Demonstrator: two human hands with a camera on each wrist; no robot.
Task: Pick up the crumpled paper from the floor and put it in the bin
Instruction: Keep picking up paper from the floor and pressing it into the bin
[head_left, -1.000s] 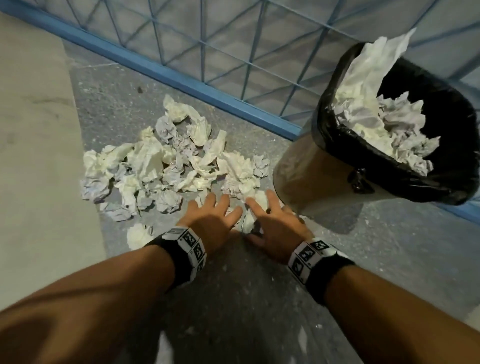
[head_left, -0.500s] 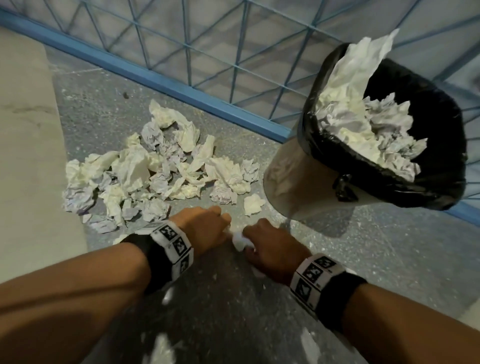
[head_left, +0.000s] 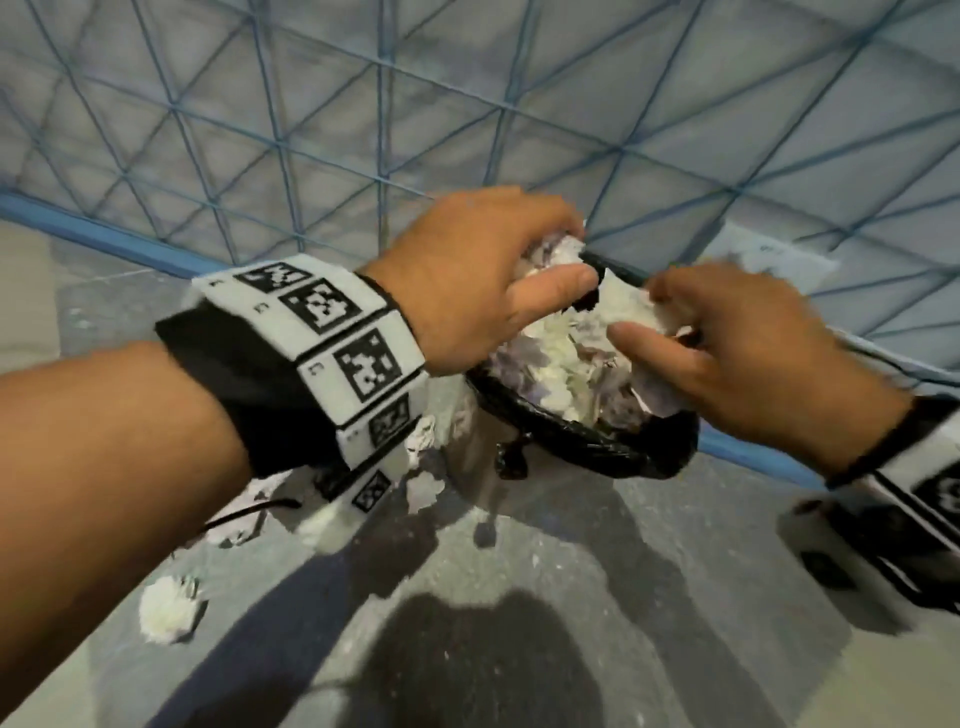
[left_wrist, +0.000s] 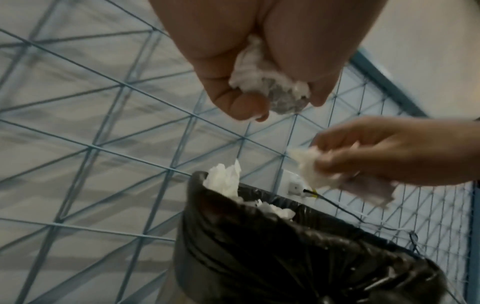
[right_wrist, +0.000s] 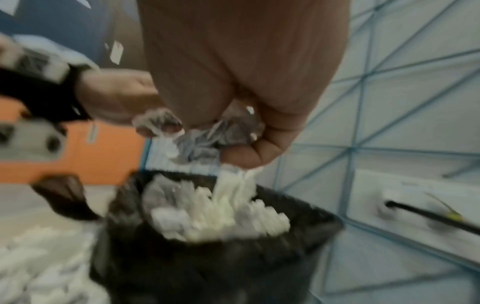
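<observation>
Both hands hang over the bin (head_left: 597, 441), which is lined with a black bag and heaped with crumpled paper (head_left: 556, 358). My left hand (head_left: 524, 260) grips a wad of crumpled paper (left_wrist: 270, 86) between curled fingers and thumb. My right hand (head_left: 670, 322) pinches another crumpled paper (left_wrist: 311, 166) just above the bin's far rim. In the right wrist view that paper (right_wrist: 205, 139) hangs from the fingers right over the heap in the bin (right_wrist: 182, 257). More crumpled paper (head_left: 166, 608) lies on the floor at the lower left.
A blue wire-mesh fence (head_left: 363, 130) with a blue base rail stands right behind the bin. A wall socket with a black cable (right_wrist: 426, 216) sits behind the mesh to the right. Grey concrete floor (head_left: 571, 597) spreads in front of the bin.
Both hands have closed on paper at the floor pile, risen and swung right, and now hold it over the bin. The head view has tilted up toward the fence.
</observation>
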